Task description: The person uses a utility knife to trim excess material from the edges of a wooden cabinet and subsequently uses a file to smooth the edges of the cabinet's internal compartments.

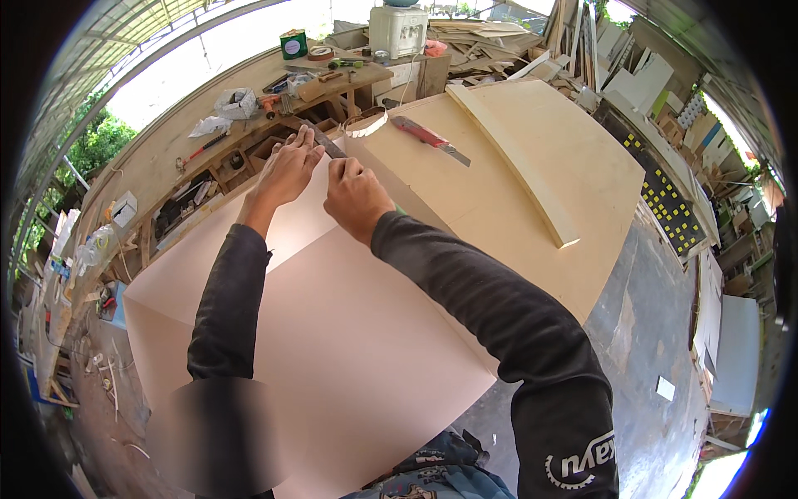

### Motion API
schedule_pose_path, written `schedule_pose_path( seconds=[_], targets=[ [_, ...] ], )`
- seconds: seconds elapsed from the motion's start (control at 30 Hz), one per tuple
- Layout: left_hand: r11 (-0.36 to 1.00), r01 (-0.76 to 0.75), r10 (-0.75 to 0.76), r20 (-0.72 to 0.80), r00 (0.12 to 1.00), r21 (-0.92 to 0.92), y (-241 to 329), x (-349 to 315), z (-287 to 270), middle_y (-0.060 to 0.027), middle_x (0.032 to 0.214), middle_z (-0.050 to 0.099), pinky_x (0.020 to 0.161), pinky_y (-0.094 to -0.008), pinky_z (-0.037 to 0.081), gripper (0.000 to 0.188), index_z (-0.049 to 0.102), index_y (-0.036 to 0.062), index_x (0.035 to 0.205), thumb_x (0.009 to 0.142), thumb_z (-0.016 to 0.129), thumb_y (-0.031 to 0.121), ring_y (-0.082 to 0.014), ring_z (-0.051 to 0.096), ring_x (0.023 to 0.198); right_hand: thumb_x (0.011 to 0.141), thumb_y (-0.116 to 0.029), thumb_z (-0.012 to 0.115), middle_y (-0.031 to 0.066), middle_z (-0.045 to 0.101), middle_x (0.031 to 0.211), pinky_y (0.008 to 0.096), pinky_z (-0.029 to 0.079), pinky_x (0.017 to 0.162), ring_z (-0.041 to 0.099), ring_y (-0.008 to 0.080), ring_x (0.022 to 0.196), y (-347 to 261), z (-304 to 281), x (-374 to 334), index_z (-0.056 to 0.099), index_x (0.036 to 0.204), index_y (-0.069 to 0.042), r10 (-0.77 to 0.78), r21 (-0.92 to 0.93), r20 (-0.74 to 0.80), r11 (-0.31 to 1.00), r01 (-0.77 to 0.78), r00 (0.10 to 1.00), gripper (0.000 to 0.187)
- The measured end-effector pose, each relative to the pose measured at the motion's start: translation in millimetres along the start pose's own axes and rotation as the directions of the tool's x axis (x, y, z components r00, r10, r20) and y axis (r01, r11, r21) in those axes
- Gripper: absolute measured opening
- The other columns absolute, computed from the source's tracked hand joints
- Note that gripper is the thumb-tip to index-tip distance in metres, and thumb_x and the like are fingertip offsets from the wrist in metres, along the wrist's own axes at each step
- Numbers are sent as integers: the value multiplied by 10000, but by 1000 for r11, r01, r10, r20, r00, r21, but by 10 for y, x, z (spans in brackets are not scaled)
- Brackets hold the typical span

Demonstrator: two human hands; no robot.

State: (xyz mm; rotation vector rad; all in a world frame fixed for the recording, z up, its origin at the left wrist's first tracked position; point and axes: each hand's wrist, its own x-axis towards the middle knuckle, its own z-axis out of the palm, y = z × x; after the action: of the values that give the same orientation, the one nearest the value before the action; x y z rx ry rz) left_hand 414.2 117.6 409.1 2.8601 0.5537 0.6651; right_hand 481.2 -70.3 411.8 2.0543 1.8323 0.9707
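Observation:
A dark flat file [326,143] lies slantwise at the far corner of a large pale pink sheet-faced box [357,349]. My right hand [357,200] is closed around its near part, and a bit of green shows by the wrist. The fingers of my left hand [287,175] are pressed together over the file's far end. To the right of the hands, a red utility knife [420,131] with its blade out rests on a light plywood panel [573,141]. A long wooden strip [515,166] lies across that panel.
Behind stands a wooden workbench [199,91] with a green can [293,45], an orange-red tool [270,104], a hammer [199,152] and a crumpled bag. A white water dispenser [397,32] and stacked offcuts [490,41] are farther back. A small white piece [665,388] lies on the concrete floor at right.

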Motion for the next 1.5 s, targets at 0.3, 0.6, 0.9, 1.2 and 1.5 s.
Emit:
schedule_pose_path(
  seconds=[0.3,0.6,0.9,1.2,1.5],
  targets=[
    [973,-40,-10,212,977,229,-48,391,53,-212,1544,423,1159,-562,327,563,434,-33,1471,1035,379,319,-383,422,1415,863,-166,629,237,616,1093,351,537,631,608,340,925,205,280,92,775,976,-8,32,41,-64,999,-30,997,243],
    [972,78,-138,-269,953,-222,-167,575,316,-231,1360,593,1098,-423,433,463,600,-35,1321,933,473,183,-368,608,1225,833,-144,649,257,623,1130,348,583,668,638,363,995,452,445,409,779,935,12,18,95,-163,996,-3,986,227],
    [988,-132,110,-222,969,-84,306,463,376,-186,970,721,823,-417,539,232,766,37,968,736,764,41,-376,692,895,846,-27,638,253,584,1132,417,588,811,663,359,963,1714,-1004,-585,684,963,54,277,354,-178,913,-201,944,150],
    [996,-55,31,-297,954,-73,295,416,221,-168,800,690,684,-393,508,81,723,22,826,763,753,63,-296,699,771,859,72,584,218,573,977,430,505,712,609,398,775,1798,-1047,-2173,629,1109,97,530,733,-136,622,-274,837,255],
    [794,-58,-135,-268,954,-606,208,153,-222,-73,874,748,759,-337,564,205,723,22,1030,951,655,199,-231,737,884,891,81,584,154,544,867,320,433,644,521,255,698,1865,-1196,-2495,633,1115,91,615,864,-118,451,-225,780,229]
  ],
)
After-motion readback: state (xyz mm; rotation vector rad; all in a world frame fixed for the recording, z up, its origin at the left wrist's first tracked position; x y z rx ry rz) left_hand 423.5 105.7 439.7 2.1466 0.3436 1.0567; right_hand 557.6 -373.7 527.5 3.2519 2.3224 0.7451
